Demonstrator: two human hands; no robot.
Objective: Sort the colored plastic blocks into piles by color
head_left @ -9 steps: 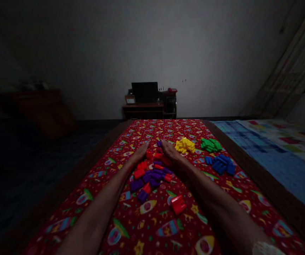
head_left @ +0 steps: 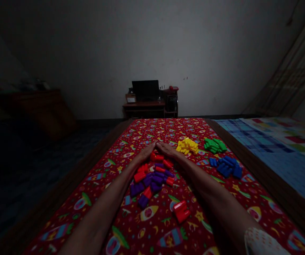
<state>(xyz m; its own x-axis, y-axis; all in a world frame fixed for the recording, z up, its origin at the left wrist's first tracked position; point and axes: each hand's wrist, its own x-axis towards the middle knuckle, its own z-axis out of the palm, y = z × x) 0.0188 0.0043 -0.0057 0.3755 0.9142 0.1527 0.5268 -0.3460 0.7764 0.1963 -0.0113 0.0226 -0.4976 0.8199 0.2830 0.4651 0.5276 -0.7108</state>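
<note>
My left hand [head_left: 147,152] and my right hand [head_left: 166,149] lie at the far side of a loose heap of toy building blocks, their fingertips meeting in a point. Both have stretched fingers and are cupped around the heap from either side, gripping nothing. Purple blocks [head_left: 156,179] lie mixed with red blocks [head_left: 139,176] between my forearms. Several red pieces sit close against the inner sides of the hands, partly hidden by them. Nearer to me, a single red block [head_left: 181,211] lies apart from the heap.
Beyond my right forearm are separate heaps of yellow blocks [head_left: 187,146], green blocks [head_left: 215,145] and blue blocks [head_left: 227,166]. All rest on a red patterned cloth [head_left: 168,129]. A desk with a dark monitor [head_left: 145,90] stands by the wall; a bed [head_left: 269,156] is at right.
My hands have come together, closing the gap between their fingertips at the far side of the heap. A purple block seen by my right fingertips is no longer visible there.
</note>
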